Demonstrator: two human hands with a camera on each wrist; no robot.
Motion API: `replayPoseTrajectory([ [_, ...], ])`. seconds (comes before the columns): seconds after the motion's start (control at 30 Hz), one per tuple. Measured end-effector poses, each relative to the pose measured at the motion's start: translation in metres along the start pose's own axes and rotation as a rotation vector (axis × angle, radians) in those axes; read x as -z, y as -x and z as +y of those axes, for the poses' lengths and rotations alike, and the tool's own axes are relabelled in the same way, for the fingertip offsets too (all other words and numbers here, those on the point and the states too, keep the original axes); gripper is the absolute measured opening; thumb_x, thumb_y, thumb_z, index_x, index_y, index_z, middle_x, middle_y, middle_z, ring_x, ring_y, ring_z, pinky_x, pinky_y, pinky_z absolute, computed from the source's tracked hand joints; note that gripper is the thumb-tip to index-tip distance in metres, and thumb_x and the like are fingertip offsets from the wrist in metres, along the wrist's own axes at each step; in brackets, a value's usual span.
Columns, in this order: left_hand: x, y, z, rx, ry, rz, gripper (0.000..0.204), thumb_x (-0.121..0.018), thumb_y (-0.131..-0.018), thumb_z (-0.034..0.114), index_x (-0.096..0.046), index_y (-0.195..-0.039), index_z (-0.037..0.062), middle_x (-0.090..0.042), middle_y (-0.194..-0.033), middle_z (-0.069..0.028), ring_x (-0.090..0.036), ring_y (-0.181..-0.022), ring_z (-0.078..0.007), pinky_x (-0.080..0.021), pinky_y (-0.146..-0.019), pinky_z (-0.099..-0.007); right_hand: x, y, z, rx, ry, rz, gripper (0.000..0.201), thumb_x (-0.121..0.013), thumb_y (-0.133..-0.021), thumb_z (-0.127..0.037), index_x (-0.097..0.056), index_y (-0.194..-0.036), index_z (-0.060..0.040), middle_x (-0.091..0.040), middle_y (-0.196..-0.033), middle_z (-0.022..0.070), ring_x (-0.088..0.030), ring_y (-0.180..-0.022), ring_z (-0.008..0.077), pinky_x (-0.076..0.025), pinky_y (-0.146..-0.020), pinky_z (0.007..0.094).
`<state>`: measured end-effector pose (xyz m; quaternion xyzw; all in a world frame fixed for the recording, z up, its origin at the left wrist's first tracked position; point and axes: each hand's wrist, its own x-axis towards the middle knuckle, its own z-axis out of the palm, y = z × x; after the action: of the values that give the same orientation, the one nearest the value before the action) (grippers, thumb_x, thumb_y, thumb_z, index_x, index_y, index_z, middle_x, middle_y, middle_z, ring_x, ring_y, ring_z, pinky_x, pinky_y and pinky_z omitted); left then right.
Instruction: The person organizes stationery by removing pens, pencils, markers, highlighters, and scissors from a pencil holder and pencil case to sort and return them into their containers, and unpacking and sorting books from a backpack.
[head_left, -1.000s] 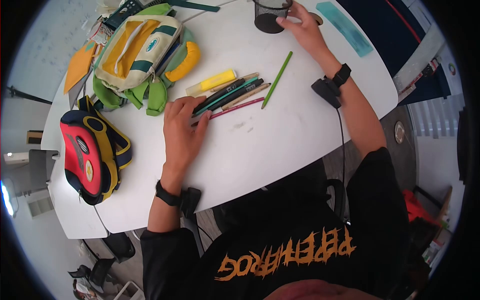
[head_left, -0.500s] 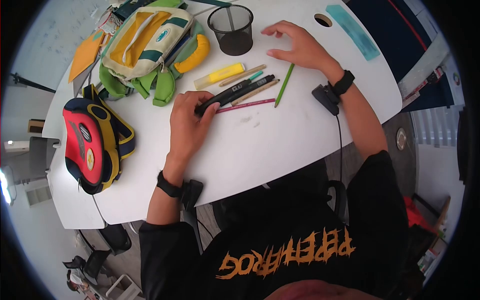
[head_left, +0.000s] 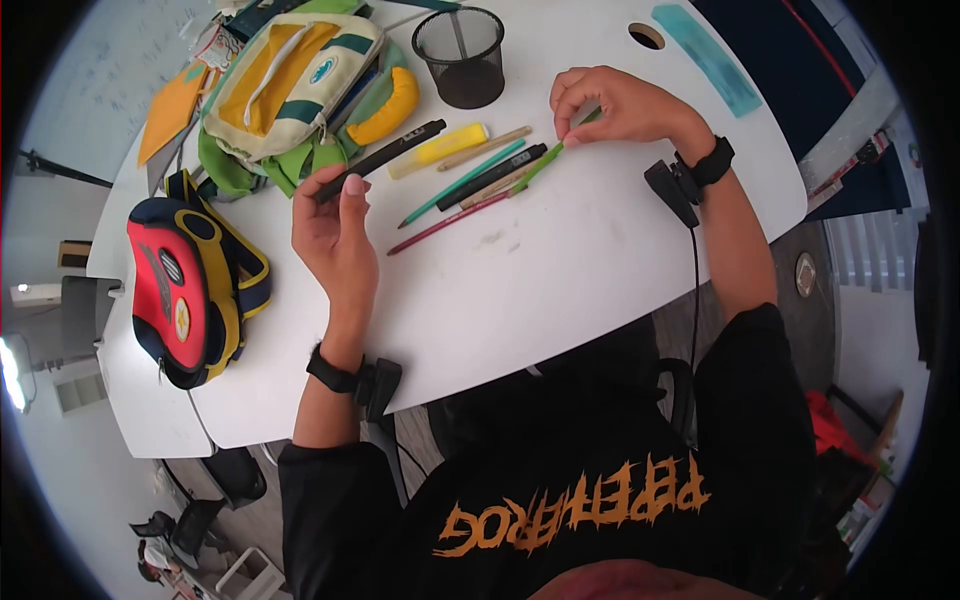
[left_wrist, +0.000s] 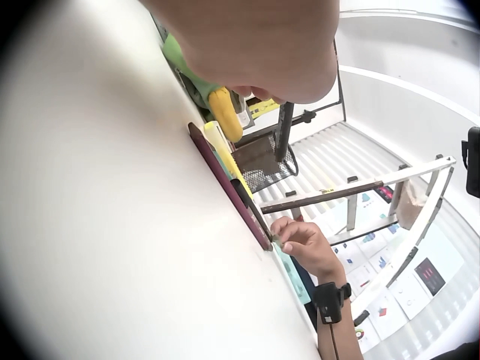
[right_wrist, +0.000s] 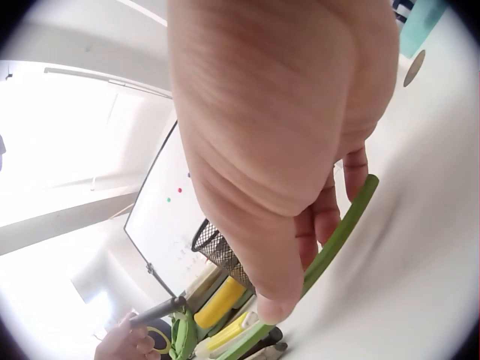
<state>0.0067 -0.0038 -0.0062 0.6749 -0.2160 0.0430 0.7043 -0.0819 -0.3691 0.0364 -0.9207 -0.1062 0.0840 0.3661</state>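
My left hand holds a black marker between thumb and fingers, raised and slanting toward the back; the left wrist view shows the marker's end below the hand. With thumb and fingertips my right hand pinches a green pencil, whose lower end overlaps the pile. Between the hands lie a second black marker, a teal pencil, a maroon pencil, plain wooden pencils and a yellow highlighter. Behind them a black mesh pen cup stands upright.
A cream and green backpack lies at the back left, with a red and navy bag nearer at the left edge. At the back right are a round hole in the white table and a translucent teal strip.
My right hand has let go of the mesh cup, now standing farther left, and has taken the green pencil. My left hand has lifted a black marker from the pile.
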Motion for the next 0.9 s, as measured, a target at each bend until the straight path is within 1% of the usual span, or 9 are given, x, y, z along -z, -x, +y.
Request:
replayPoseTrajectory([
  [0.1, 0.001, -0.001, -0.005, -0.044, 0.006, 0.008, 0.026, -0.068, -0.107, 0.014, -0.063, -0.126, -0.0018, -0.073, -0.103, -0.0100, -0.062, -0.084, -0.0092, -0.050, -0.076, -0.0246, 0.001, -0.002, 0.005, 0.062, 0.053, 0.037, 0.010, -0.083, -0.087, -0.011, -0.077, -0.092, -0.0046, -0.069, -0.102, 0.0038, -0.063, -0.103, 0.0173, -0.054, -0.093, 0.0351],
  [0.2, -0.002, 0.001, 0.003, -0.047, 0.030, -0.017, 0.026, -0.067, -0.107, 0.012, -0.059, -0.128, -0.0012, -0.075, -0.107, -0.0139, -0.063, -0.084, -0.0099, -0.051, -0.076, -0.0249, 0.000, -0.004, 0.004, -0.010, -0.049, -0.025, 0.011, -0.080, -0.090, -0.012, -0.076, -0.097, -0.0043, -0.072, -0.097, 0.0039, -0.065, -0.094, 0.0164, -0.055, -0.092, 0.0340],
  [0.27, -0.005, 0.003, 0.004, -0.071, 0.045, 0.007, 0.025, -0.068, -0.106, 0.009, -0.056, -0.127, -0.0006, -0.074, -0.105, -0.0140, -0.065, -0.087, -0.0104, -0.050, -0.076, -0.0242, 0.001, -0.004, 0.002, 0.126, -0.144, 0.009, 0.013, -0.077, -0.095, -0.014, -0.077, -0.103, -0.0042, -0.074, -0.096, 0.0038, -0.066, -0.088, 0.0150, -0.055, -0.090, 0.0313],
  [0.4, -0.005, 0.001, 0.007, -0.109, 0.064, 0.014, 0.026, -0.068, -0.105, 0.005, -0.052, -0.124, 0.0016, -0.075, -0.108, -0.0160, -0.067, -0.088, -0.0118, -0.050, -0.075, -0.0231, -0.007, -0.007, -0.010, 0.149, -0.316, 0.051, 0.020, -0.075, -0.098, -0.015, -0.077, -0.115, -0.0040, -0.075, -0.105, 0.0054, -0.067, -0.092, 0.0138, -0.055, -0.090, 0.0298],
  [0.57, -0.006, -0.014, 0.013, -0.155, -0.019, -0.004, 0.025, -0.069, -0.105, 0.006, -0.053, -0.124, 0.0010, -0.076, -0.110, -0.0167, -0.071, -0.094, -0.0143, -0.053, -0.078, -0.0240, -0.013, -0.015, -0.006, 0.300, -0.637, 0.211, 0.035, -0.069, -0.101, -0.014, -0.070, -0.133, 0.0020, -0.073, -0.122, 0.0087, -0.066, -0.101, 0.0135, -0.055, -0.091, 0.0291],
  [0.73, -0.020, -0.041, 0.026, -0.188, -0.019, -0.076, 0.023, -0.066, -0.106, 0.005, -0.054, -0.125, -0.0001, -0.073, -0.107, -0.0143, -0.068, -0.092, -0.0117, -0.048, -0.074, -0.0219, -0.010, -0.014, 0.002, 0.258, -0.713, 0.361, 0.034, -0.068, -0.103, -0.012, -0.068, -0.134, 0.0013, -0.073, -0.119, 0.0073, -0.066, -0.102, 0.0135, -0.054, -0.096, 0.0303],
  [0.8, -0.028, -0.060, 0.029, -0.209, -0.127, -0.116, 0.024, -0.071, -0.104, 0.009, -0.056, -0.121, -0.0005, -0.076, -0.107, -0.0125, -0.074, -0.100, -0.0139, -0.056, -0.082, -0.0253, -0.010, -0.017, 0.003, 0.262, -0.771, 0.422, 0.035, -0.069, -0.102, -0.011, -0.067, -0.136, 0.0004, -0.073, -0.115, 0.0065, -0.066, -0.099, 0.0129, -0.054, -0.095, 0.0304],
  [0.87, -0.038, -0.076, 0.033, -0.201, -0.114, -0.107, 0.026, -0.071, -0.104, 0.010, -0.059, -0.124, -0.0012, -0.075, -0.102, -0.0084, -0.072, -0.093, -0.0109, -0.055, -0.079, -0.0236, -0.012, -0.018, -0.001, 0.308, -0.817, 0.558, 0.030, -0.069, -0.103, -0.012, -0.067, -0.131, -0.0004, -0.073, -0.114, 0.0067, -0.067, -0.099, 0.0135, -0.053, -0.096, 0.0301],
  [0.9, -0.042, -0.085, 0.038, -0.186, -0.184, -0.196, 0.027, -0.071, -0.104, 0.010, -0.061, -0.127, -0.0012, -0.074, -0.101, -0.0068, -0.071, -0.091, -0.0098, -0.055, -0.078, -0.0229, -0.013, -0.020, 0.001, 0.313, -0.805, 0.549, 0.030, -0.069, -0.103, -0.012, -0.067, -0.131, -0.0004, -0.073, -0.114, 0.0067, -0.067, -0.099, 0.0135, -0.053, -0.096, 0.0301],
])
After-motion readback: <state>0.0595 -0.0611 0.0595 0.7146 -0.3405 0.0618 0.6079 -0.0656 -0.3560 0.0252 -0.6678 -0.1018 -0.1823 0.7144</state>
